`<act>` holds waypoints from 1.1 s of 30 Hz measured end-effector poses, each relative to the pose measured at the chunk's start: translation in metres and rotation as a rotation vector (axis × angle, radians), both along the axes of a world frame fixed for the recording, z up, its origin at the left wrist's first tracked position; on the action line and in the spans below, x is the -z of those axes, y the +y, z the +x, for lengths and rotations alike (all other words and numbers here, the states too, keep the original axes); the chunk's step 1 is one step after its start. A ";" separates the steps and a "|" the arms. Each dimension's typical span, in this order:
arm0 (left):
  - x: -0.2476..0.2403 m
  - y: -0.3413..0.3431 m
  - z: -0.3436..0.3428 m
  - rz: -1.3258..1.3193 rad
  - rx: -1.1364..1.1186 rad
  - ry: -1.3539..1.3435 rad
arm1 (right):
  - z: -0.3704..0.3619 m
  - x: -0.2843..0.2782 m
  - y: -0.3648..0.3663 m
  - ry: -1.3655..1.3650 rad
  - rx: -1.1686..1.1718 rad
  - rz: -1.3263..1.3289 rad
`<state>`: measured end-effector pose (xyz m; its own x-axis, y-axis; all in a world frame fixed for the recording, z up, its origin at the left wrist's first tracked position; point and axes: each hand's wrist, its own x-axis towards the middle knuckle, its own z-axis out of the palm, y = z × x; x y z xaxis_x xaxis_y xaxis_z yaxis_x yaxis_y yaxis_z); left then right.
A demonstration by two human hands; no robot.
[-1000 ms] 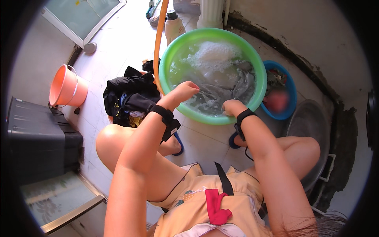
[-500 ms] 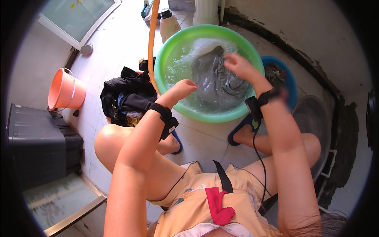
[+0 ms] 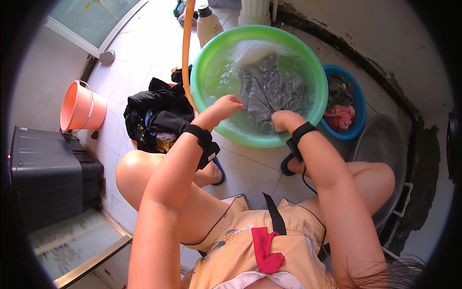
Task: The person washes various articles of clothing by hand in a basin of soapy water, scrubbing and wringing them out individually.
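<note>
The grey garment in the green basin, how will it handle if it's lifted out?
Probably floppy: the grey garment lies crumpled in folds. Likely heavy and dripping, since it sits soaked in the green basin. Suds suggest it may feel slippery.

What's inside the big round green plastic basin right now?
Soapy water, foam at the far side, and a grey wet garment. The right hand grips it; anything beneath the cloth is hidden.

— What sort of place is this?
— A home's tiled wash yard: a green basin (image 3: pixel 308 62) of soapy laundry, an orange bucket (image 3: pixel 82 107), a detergent bottle (image 3: pixel 208 24), a hose (image 3: pixel 186 53).
</note>
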<state>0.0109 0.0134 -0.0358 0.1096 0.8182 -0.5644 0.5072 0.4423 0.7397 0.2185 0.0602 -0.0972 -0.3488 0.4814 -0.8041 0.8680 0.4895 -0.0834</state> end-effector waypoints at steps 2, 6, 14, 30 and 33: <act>-0.001 -0.005 -0.010 -0.017 -0.026 0.013 | -0.013 -0.047 0.008 0.293 0.162 -0.171; -0.006 -0.007 0.001 0.058 -0.042 -0.002 | 0.024 -0.083 0.058 0.917 0.603 -0.057; 0.001 -0.003 0.005 0.215 0.080 0.253 | 0.028 -0.068 0.068 1.009 0.516 0.394; 0.019 -0.001 0.019 0.296 0.302 0.584 | -0.010 -0.022 0.004 -0.007 0.025 0.086; 0.029 0.005 0.026 0.211 0.339 0.557 | -0.002 -0.032 0.006 -0.067 0.163 0.192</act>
